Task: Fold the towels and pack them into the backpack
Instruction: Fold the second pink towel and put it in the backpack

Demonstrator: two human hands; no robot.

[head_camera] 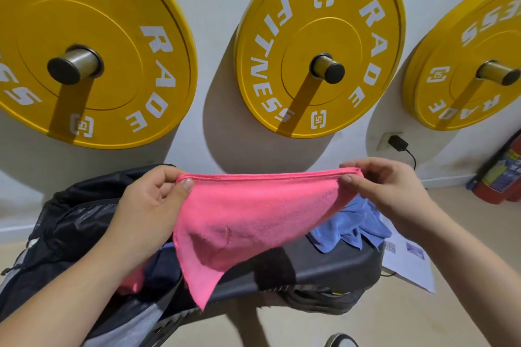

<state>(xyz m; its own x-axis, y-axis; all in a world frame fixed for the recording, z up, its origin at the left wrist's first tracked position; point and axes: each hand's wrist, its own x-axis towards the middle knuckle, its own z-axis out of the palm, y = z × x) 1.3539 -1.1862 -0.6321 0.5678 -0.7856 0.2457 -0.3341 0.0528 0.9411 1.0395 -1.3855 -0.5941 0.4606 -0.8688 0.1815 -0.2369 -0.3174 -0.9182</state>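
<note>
At the far left, a black backpack [70, 220] lies open on the dark padded tabletop [324, 259]. A bit of pink cloth [132, 280] shows inside its mouth. Above the backpack, the left hand [149, 205] pinches the left corner of a pink towel [248, 211], thumb in front and fingers curled behind.

The towel is held in the air between the two hands, which are well apart. Its top edge is pulled nearly straight and looks doubled at the right end. Below that edge the cloth hangs slack and narrows to a point over the near edge of the tabletop, just right of the backpack's opening.

Behind the towel's right side, a blue towel [349, 231] lies crumpled on the tabletop. The right hand [386, 191] pinches the towel's right corner between thumb and fingertips.

To the right of the tabletop, a white sheet of paper [408, 265] lies on the floor. A red fire extinguisher [504, 175] stands against the wall at the far right. A black plug [397, 144] sits in a wall socket above the right hand. Three yellow weight plates [318, 45] hang on pegs across the wall.
</note>
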